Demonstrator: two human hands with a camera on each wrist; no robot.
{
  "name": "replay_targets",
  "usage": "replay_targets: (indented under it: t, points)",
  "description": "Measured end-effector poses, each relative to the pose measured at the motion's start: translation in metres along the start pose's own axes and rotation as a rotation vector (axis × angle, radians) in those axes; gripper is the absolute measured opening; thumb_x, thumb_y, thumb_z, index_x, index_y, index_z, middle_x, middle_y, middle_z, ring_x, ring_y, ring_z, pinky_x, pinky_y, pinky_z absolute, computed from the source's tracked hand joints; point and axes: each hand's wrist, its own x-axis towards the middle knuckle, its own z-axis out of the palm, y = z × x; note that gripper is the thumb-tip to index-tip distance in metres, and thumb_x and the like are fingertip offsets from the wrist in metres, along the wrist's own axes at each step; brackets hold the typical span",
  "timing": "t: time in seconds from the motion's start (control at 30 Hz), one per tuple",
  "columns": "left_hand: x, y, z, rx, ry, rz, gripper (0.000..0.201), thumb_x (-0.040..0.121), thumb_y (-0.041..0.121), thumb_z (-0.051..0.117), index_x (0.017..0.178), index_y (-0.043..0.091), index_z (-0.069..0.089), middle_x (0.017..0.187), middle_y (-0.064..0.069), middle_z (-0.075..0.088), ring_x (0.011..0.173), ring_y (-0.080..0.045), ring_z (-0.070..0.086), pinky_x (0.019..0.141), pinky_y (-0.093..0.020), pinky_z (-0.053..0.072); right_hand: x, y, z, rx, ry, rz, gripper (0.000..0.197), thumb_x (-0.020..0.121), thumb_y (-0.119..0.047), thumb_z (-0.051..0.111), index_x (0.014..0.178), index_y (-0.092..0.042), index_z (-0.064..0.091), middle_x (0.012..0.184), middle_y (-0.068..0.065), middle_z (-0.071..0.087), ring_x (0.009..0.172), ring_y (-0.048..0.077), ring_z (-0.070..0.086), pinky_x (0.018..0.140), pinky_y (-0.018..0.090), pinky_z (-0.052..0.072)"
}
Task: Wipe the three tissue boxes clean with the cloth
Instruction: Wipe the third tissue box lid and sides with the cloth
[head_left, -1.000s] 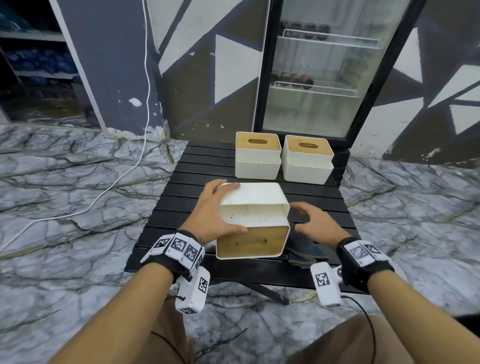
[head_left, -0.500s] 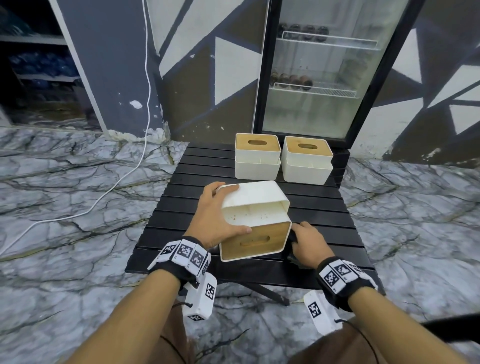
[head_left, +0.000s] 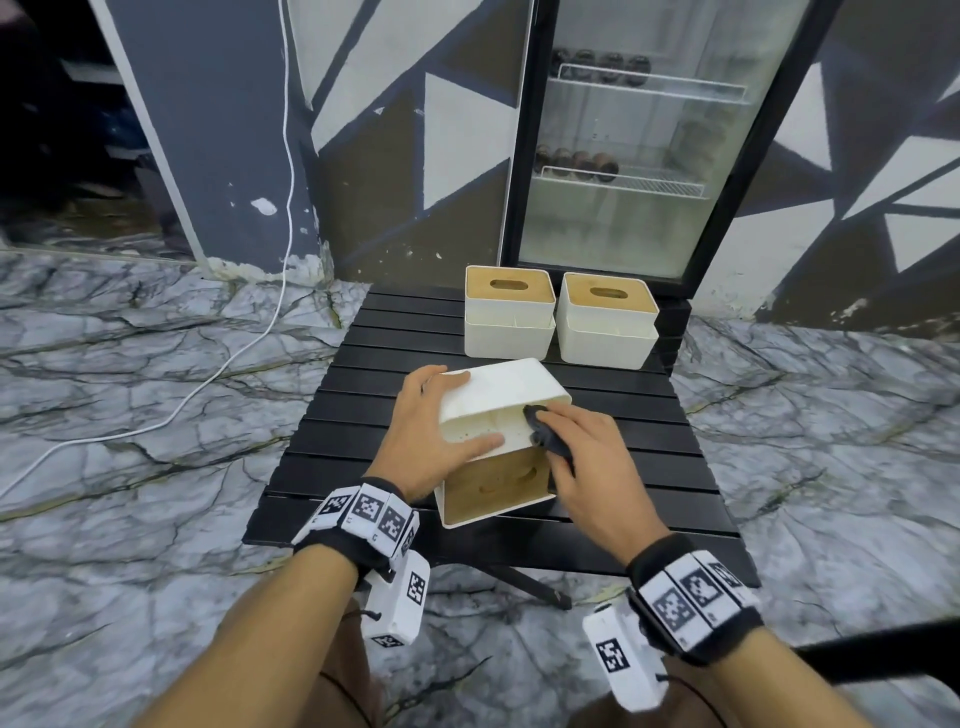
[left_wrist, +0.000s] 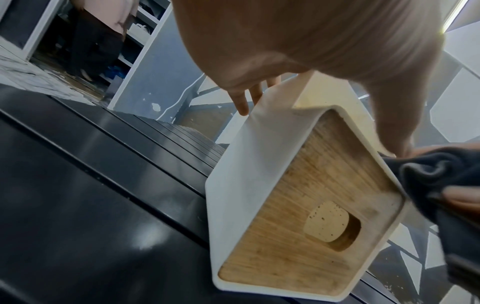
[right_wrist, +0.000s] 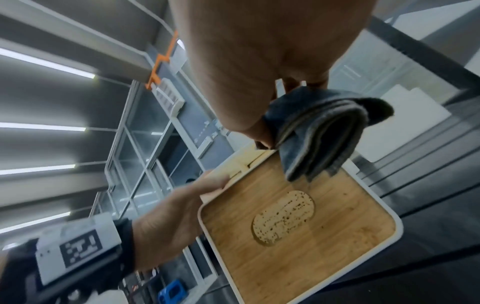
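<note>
A white tissue box with a bamboo lid lies tipped on its side on the black slatted table, lid facing me. My left hand grips its left side, thumb across the upper face. My right hand holds a folded dark cloth against the box's right upper edge; the cloth hangs over the lid. Two more tissue boxes, one beside the other, stand upright at the table's far edge.
A glass-door fridge stands right behind the table. A white cable trails over the marble floor at left. The table's front edge is near my wrists.
My right hand picked the dark cloth up from the table beside the box and brought it up onto the box's right upper edge. The left hand kept its hold on the box.
</note>
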Motion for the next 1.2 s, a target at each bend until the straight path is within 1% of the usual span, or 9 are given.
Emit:
replay_targets:
  t: [0.1,0.2,0.3,0.4,0.5,0.67,0.83,1.07,1.2]
  points:
    - [0.001,0.001,0.001,-0.111,0.005,-0.018,0.078,0.072,0.073,0.045,0.134,0.025,0.048,0.133,0.008,0.031,0.13,-0.008,0.035,0.11,-0.023,0.027,0.013,-0.008,0.007,-0.128,-0.052,0.004,0.039,0.089,-0.012,0.05,0.128,-0.015,0.054,0.131,-0.001,0.052,0.113,0.023,0.044,0.094,0.042,0.044]
    - [0.003,0.0,0.004,-0.132,0.016,-0.012,0.074,0.075,0.073,0.04,0.131,0.026,0.047,0.128,0.006,0.032,0.123,-0.007,0.038,0.108,-0.024,0.03,0.018,-0.021,0.009,-0.223,-0.126,-0.035,0.042,0.086,-0.027,0.033,0.122,-0.017,0.052,0.125,-0.002,0.05,0.112,0.022,0.043,0.084,0.039,0.045]
    - [0.003,-0.005,0.005,-0.112,0.011,0.012,0.065,0.077,0.073,0.04,0.127,0.032,0.045,0.127,0.006,0.032,0.126,-0.01,0.037,0.107,-0.025,0.029,0.017,-0.028,0.011,-0.292,-0.19,-0.108,0.05,0.084,-0.033,0.021,0.122,-0.02,0.05,0.125,-0.005,0.051,0.117,0.019,0.043,0.085,0.036,0.039]
    - [0.005,-0.008,0.004,-0.098,0.001,0.041,0.068,0.08,0.071,0.039,0.131,0.027,0.047,0.127,0.005,0.032,0.128,-0.013,0.036,0.112,-0.031,0.03,0.021,-0.025,0.005,-0.395,-0.19,-0.113,0.032,0.089,-0.027,0.033,0.116,-0.027,0.05,0.121,-0.011,0.053,0.115,0.017,0.041,0.082,0.037,0.033]
    - [0.005,-0.009,0.005,-0.09,0.007,0.05,0.072,0.081,0.071,0.04,0.133,0.022,0.048,0.129,0.004,0.032,0.128,-0.014,0.036,0.114,-0.034,0.03,0.026,-0.025,0.001,-0.438,-0.186,-0.029,0.027,0.089,-0.023,0.04,0.113,-0.024,0.053,0.118,-0.007,0.056,0.112,0.023,0.039,0.079,0.038,0.028]
    - [0.005,-0.01,0.009,-0.118,0.035,0.054,0.061,0.081,0.071,0.041,0.127,0.031,0.046,0.128,0.004,0.032,0.129,-0.015,0.035,0.115,-0.036,0.029,0.027,-0.04,0.01,-0.402,-0.19,0.034,0.024,0.088,-0.024,0.039,0.109,-0.022,0.052,0.118,-0.007,0.052,0.115,0.022,0.034,0.078,0.037,0.026]
    - [0.006,-0.014,0.009,-0.102,0.028,0.072,0.058,0.082,0.071,0.039,0.126,0.034,0.043,0.127,0.006,0.032,0.128,-0.012,0.035,0.113,-0.031,0.028,0.023,-0.038,0.008,-0.382,-0.179,-0.028,0.022,0.09,-0.026,0.038,0.107,-0.027,0.051,0.115,-0.011,0.052,0.111,0.02,0.037,0.077,0.037,0.029]
    - [0.006,-0.015,0.01,-0.092,0.038,0.078,0.059,0.082,0.07,0.039,0.128,0.033,0.044,0.128,0.005,0.033,0.128,-0.01,0.033,0.109,-0.025,0.024,0.028,-0.033,0.011,-0.386,-0.166,0.113,0.027,0.091,-0.024,0.039,0.116,-0.022,0.05,0.128,-0.005,0.046,0.118,0.023,0.033,0.084,0.038,0.028]
    - [0.006,-0.015,0.01,-0.064,0.043,0.085,0.065,0.082,0.071,0.038,0.131,0.028,0.045,0.127,0.004,0.032,0.127,-0.011,0.034,0.107,-0.024,0.025,0.022,-0.037,0.015,-0.32,-0.146,-0.004,0.021,0.089,-0.023,0.039,0.105,-0.024,0.053,0.116,-0.008,0.051,0.112,0.022,0.038,0.079,0.035,0.029]
